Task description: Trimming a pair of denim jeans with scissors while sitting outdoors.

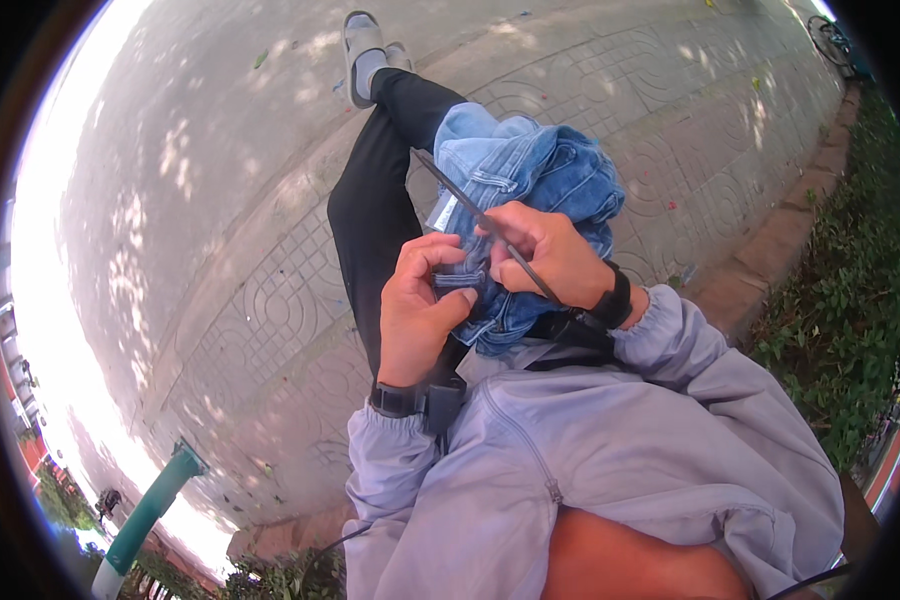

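Observation:
A bundle of blue denim, seemingly a pair of jeans (560,175), lies bunched across my lap with a pale label showing at its left side. My left hand (415,315) is at the near left part of the denim, thumb and fingers curved and apart. Close beside it, my right hand (550,255) has its fingers pinched together over the cloth; what they hold is hidden or too small to see. A thin dark cord (460,195) runs diagonally over the denim and across my right hand. Whether the hand grips the cord cannot be told.
My crossed legs in black trousers (370,200) stretch over patterned paving (280,300). A brick kerb (735,290) and a green hedge (830,340) border the right. At lower left stands a green and white post (155,505). Part of a bicycle (830,45) shows far right.

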Demonstrator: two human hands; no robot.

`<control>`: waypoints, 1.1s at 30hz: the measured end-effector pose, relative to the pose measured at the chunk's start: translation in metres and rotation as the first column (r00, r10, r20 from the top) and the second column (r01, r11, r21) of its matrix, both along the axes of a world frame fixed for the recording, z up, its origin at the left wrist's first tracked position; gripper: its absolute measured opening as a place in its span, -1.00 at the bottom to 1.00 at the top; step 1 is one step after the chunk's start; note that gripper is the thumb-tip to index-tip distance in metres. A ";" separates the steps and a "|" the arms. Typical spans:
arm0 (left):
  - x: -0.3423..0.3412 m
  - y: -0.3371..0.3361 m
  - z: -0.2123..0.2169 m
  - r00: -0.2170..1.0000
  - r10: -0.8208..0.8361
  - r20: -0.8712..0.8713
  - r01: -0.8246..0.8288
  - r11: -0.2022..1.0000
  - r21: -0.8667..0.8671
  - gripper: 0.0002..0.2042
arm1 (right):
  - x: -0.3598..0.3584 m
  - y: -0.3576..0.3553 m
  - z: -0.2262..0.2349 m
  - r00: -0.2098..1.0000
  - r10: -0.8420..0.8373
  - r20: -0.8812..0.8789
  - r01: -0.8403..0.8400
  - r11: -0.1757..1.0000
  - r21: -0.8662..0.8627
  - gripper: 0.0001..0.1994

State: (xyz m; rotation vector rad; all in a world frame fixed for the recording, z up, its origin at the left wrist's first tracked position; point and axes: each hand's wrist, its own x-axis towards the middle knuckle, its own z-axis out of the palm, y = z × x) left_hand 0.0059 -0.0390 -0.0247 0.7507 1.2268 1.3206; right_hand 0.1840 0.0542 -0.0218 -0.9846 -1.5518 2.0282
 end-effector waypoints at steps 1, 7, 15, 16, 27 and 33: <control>0.002 0.001 0.004 0.998 -0.019 -0.063 0.018 1.000 -0.011 -0.64 | 0.000 0.000 0.000 1.000 -0.002 0.009 0.002 1.000 -0.012 -0.61; -0.006 0.000 -0.015 0.999 -0.035 -0.030 0.035 0.999 0.008 -0.59 | -0.001 0.001 -0.002 1.000 -0.005 0.020 0.006 0.999 -0.051 -0.61; -0.006 -0.003 -0.008 0.998 -0.051 -0.027 0.052 0.997 0.055 -0.53 | -0.003 0.006 0.006 0.999 0.045 0.030 -0.042 0.994 -0.104 -0.53; -0.006 -0.003 -0.005 0.996 -0.073 0.059 0.067 0.993 0.094 -0.50 | -0.001 0.006 0.006 0.999 0.035 0.036 -0.032 0.997 -0.072 -0.51; -0.004 -0.006 0.007 0.992 -0.069 0.107 0.054 0.989 0.137 -0.39 | -0.005 0.007 0.004 0.992 0.123 0.017 -0.123 0.992 0.003 -0.43; 0.003 0.000 0.013 0.968 0.102 0.230 -0.137 0.981 0.138 -0.42 | -0.010 0.018 0.004 1.000 -0.016 -0.005 0.016 1.000 -0.023 -0.49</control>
